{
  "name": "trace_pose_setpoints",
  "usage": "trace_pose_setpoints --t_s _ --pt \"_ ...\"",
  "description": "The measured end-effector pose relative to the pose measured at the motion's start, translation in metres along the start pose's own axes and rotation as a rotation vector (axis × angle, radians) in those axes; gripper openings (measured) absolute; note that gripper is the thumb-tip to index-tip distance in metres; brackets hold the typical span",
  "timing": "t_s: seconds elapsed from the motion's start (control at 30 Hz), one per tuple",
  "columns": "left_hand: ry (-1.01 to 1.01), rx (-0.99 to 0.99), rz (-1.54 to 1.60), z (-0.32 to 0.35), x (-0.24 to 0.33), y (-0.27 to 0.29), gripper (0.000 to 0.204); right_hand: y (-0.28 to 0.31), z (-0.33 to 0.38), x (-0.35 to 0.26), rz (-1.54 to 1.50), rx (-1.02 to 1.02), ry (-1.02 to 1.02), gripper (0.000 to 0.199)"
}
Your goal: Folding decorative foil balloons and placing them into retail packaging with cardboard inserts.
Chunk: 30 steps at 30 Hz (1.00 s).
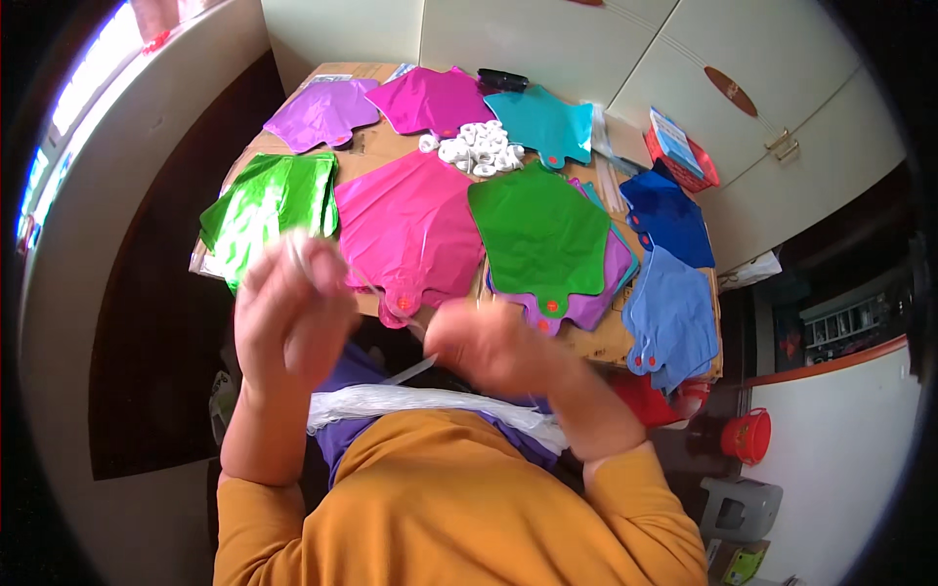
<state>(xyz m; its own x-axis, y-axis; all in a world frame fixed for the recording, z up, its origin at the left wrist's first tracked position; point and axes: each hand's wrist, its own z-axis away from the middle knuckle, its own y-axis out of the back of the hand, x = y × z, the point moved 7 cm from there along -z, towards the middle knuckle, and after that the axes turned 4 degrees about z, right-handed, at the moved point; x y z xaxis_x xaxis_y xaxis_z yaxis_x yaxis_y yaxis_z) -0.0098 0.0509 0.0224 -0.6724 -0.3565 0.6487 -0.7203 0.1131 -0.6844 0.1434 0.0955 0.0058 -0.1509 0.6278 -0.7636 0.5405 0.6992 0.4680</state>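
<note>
Head view: the step in hand looks to be working a thin pale strip [411,372] between the left hand [298,313] and the right hand [493,344], raised over the lap at the near edge of the bench [586,344]. Each grip appears closed on the strip, its tail slanting below the right hand toward the white bundle [410,398] across the lap. The next move probably calls for a firm pinch and steady tension. Motion blur smears both hands, so exact finger contact, and any knot or loop, cannot be made out; the left hand also covers part of the shiny green foil sheets [269,200].
</note>
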Motion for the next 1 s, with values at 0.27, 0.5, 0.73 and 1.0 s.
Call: trace_pose_setpoints --t_s 0.27,0.5,0.73,1.0 --pt "0.082 -0.166 -0.217 0.009 -0.012 -0.018 0.014 0.01 0.003 -0.004 0.093 0.028 -0.079 0.011" --pt "0.083 -0.358 -0.549 0.022 -0.025 -0.032 0.013 0.041 -0.006 0.003 0.128 0.153 -0.137 0.01" --pt "-0.108 -0.441 -0.944 0.023 -0.045 -0.031 0.018 0.05 -0.016 -0.026 0.251 0.202 -0.012 0.013" --pt "-0.19 -0.347 -0.974 0.015 -0.039 -0.016 0.015 0.025 -0.02 -0.031 0.072 0.091 0.128 0.015"
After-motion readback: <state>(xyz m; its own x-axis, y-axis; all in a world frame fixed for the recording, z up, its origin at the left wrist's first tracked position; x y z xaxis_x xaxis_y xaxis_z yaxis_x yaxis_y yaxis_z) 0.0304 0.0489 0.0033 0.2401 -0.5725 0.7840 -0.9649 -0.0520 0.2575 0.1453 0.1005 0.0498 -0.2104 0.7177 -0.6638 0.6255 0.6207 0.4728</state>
